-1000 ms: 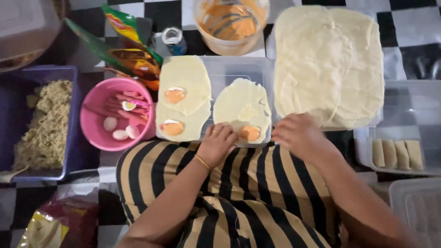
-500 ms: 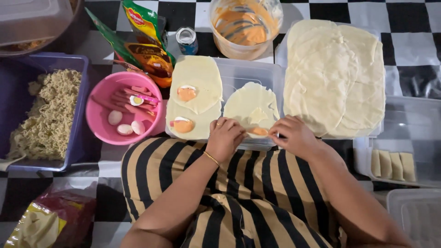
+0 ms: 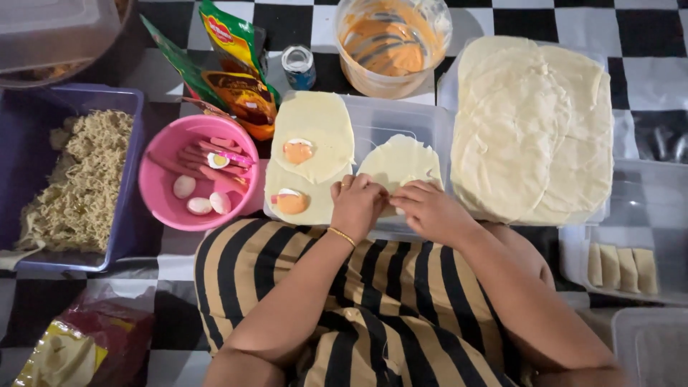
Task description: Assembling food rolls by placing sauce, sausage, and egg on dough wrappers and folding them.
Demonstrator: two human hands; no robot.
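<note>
Head view, straight down over a striped lap: left hand (image 3: 356,204) and right hand (image 3: 428,209) side by side at the near edge of a round dough wrapper (image 3: 401,161), fingers curled narrow and pinching that edge, apparently mid-fold over a filling hidden beneath the knuckles. Wrapper flat on an upturned clear plastic lid (image 3: 383,122), just beside two more filled wrappers (image 3: 312,154) with egg slice and orange sauce on top. Stack of plain wrappers (image 3: 534,122) close on the right, pink bowl (image 3: 172,193) of sausage strips and egg pieces on the left, purple tub of noodles (image 3: 72,179) further left, sauce cup (image 3: 390,43) at the far side, finished rolls (image 3: 622,266) in a clear tray at the right. Likely trouble: thin dough torn by too hard a pinch, filling squeezed out at a loose fold, or a sleeve or wrist dragged through the sauce on the neighbouring wrappers.
</note>
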